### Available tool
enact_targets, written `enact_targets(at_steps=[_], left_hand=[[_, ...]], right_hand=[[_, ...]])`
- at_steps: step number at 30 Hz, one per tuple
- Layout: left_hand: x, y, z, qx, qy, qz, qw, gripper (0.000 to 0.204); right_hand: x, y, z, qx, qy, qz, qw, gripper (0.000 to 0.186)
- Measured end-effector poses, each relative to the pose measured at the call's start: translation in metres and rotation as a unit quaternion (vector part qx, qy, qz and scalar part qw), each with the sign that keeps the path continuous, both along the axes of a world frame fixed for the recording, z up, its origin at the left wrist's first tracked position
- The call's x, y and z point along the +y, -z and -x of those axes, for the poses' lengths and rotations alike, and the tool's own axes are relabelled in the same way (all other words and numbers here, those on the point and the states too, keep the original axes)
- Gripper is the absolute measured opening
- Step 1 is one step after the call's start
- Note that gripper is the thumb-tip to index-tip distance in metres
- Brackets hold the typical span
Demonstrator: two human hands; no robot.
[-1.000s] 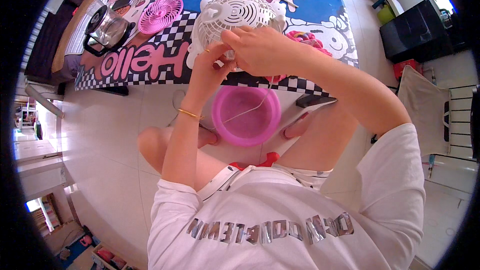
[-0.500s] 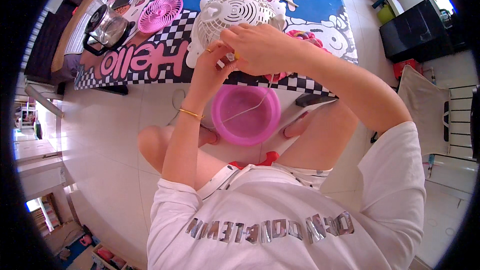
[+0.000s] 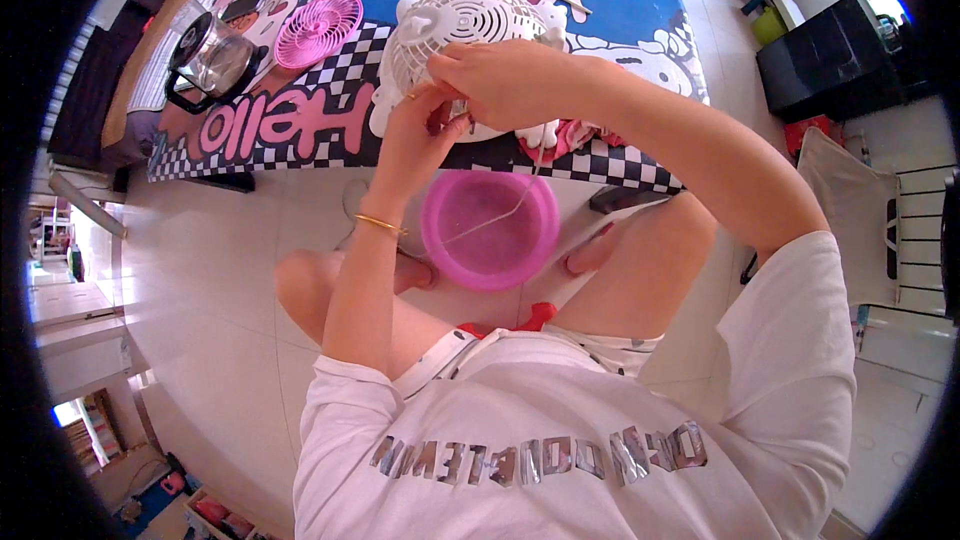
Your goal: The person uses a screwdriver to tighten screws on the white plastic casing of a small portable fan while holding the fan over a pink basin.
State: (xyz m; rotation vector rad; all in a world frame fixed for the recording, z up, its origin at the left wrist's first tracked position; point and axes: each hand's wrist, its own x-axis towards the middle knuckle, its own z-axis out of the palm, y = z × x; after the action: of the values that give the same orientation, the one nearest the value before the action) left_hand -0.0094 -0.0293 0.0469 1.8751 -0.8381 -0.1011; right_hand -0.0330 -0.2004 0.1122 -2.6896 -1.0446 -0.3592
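Note:
At the table's front edge, both hands meet at a white plastic fan housing with a slotted round cage (image 3: 470, 12). My left hand (image 3: 420, 140) has its fingers curled at the lower front of the housing, holding something small that I cannot make out. Over it, my right hand (image 3: 495, 85) is closed, fingers bent against the left fingertips and hiding what they grip. A white cord (image 3: 515, 210) hangs from the housing across a pink basin (image 3: 540, 230) on the floor. Pink cloth-like material (image 3: 582, 138) lies partly behind my right forearm.
On the printed table cover (image 3: 630, 10), a pink fan grille (image 3: 318, 28) lies left of the housing, beside a glass jug with black handle (image 3: 210, 65). My knees flank the basin below. A black cabinet (image 3: 810, 55) and a beige folding seat (image 3: 840, 210) stand at the right.
My right hand has shifted slightly up and left, its fingers still bent over my left hand's. The housing has shifted a little to the left. The pink material is more covered by my forearm.

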Motion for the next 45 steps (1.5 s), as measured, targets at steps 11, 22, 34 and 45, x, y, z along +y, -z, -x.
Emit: enact_targets(at_steps=[11, 22, 34, 45], left_hand=[[-0.011, 0.009, 0.010, 0.001, -0.076, 0.022, 0.997, 0.031], [-0.010, 0.009, 0.014, -0.010, -0.082, 0.031, 0.996, 0.030], [0.002, 0.040, 0.051, 0.090, -0.111, 0.049, 0.989, 0.026], [-0.037, 0.058, 0.075, 0.180, 0.033, -0.132, 0.974, 0.028]], right_hand=[[0.009, -0.027, 0.006, 0.187, 0.124, 0.125, 0.967, 0.027], [-0.011, -0.019, -0.001, 0.213, -0.023, 0.001, 0.977, 0.030], [-0.125, -0.001, 0.054, 0.230, 0.208, -0.654, 0.690, 0.014], [-0.052, 0.068, 0.088, 0.308, 0.324, -0.412, 0.794, 0.021]])
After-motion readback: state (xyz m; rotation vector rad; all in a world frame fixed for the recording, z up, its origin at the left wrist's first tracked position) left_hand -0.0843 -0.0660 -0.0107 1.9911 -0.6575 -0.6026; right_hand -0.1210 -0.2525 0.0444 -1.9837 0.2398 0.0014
